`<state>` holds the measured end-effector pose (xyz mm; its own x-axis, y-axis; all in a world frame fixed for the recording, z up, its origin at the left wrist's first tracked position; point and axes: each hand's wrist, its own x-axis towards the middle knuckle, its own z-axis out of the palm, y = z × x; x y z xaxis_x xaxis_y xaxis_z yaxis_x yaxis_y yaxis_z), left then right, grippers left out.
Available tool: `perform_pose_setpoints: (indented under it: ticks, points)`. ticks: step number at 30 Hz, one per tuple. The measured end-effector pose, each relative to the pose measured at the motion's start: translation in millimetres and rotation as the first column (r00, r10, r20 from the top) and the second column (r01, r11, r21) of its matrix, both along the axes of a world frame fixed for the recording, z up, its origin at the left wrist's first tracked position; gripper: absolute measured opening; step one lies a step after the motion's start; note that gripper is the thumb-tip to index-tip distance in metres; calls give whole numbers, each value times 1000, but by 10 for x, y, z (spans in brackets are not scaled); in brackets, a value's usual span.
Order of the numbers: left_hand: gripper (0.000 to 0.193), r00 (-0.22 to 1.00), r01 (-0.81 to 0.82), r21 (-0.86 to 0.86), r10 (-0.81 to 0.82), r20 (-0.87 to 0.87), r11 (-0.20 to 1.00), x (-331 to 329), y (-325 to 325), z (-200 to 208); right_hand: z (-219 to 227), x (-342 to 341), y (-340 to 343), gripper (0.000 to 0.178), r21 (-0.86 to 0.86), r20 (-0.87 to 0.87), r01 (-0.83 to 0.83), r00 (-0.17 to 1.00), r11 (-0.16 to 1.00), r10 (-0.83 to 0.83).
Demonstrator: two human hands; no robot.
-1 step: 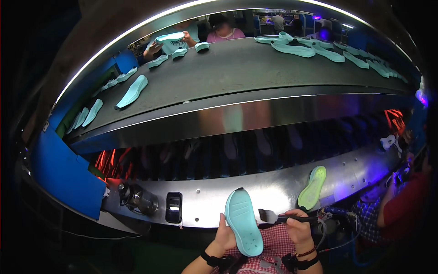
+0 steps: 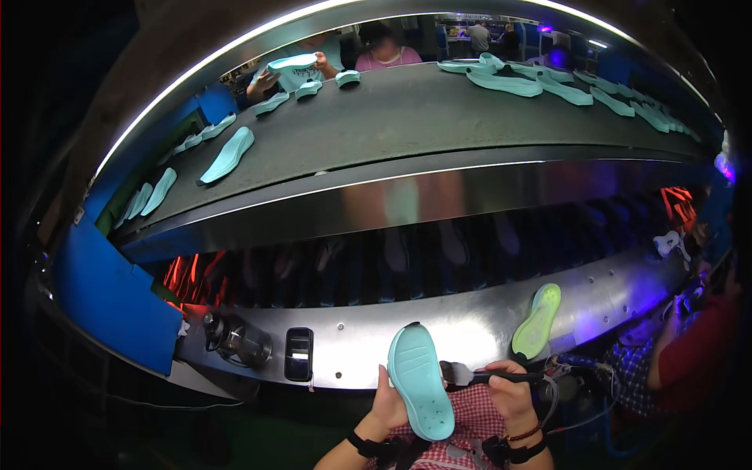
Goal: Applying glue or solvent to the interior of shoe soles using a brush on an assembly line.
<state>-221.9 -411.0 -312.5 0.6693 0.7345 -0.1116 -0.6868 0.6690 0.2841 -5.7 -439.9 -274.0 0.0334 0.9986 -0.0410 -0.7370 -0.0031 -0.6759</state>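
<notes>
A light blue shoe sole (image 2: 423, 384) is held nearly upright, its flat side with grooves and small holes facing me. My left hand (image 2: 388, 407) is closed on its left edge, thumb up along the side. In my right hand (image 2: 511, 390) is a brush (image 2: 460, 374) with a dark handle, gripped between thumb and fingers. Its bristle end points left and meets the sole's right edge in this view; whether it touches I cannot tell. A cable or hose runs near the handle's end.
On the metal ledge (image 2: 478, 321) lie a yellow-green sole (image 2: 537, 323), a black-framed holder (image 2: 298, 354) and a dark jug (image 2: 236, 340). Beyond, several blue soles rest on a dark conveyor belt (image 2: 352, 129). Red-glowing heaters (image 2: 194, 280) sit below it. A co-worker (image 2: 697, 368) is at right.
The brush has shifted slightly left, closing the small gap to the sole's right edge. The sole has moved a touch to the right.
</notes>
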Motion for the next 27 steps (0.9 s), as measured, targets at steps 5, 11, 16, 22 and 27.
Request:
perform_pose_setpoints:
  ticks: [5,11,16,22,27]
  points:
    - [87,986,-81,-48,73,-150,996,67,29,-17,-60,-122,-18,22,-75,20,-114,993,991,115]
    - [76,994,-95,-89,88,-71,992,102,60,121,-37,-197,96,21,-77,73,-133,988,988,139]
    - [75,996,-81,-66,83,30,995,131,-16,160,-77,-203,146,20,-78,119,-147,981,986,156]
    - [74,988,-151,-123,155,23,981,154,-6,168,-54,-232,245,20,-105,130,-123,982,987,136]
    - [76,982,-186,-122,186,-12,975,144,30,277,20,-284,448,20,-96,244,-96,963,991,117]
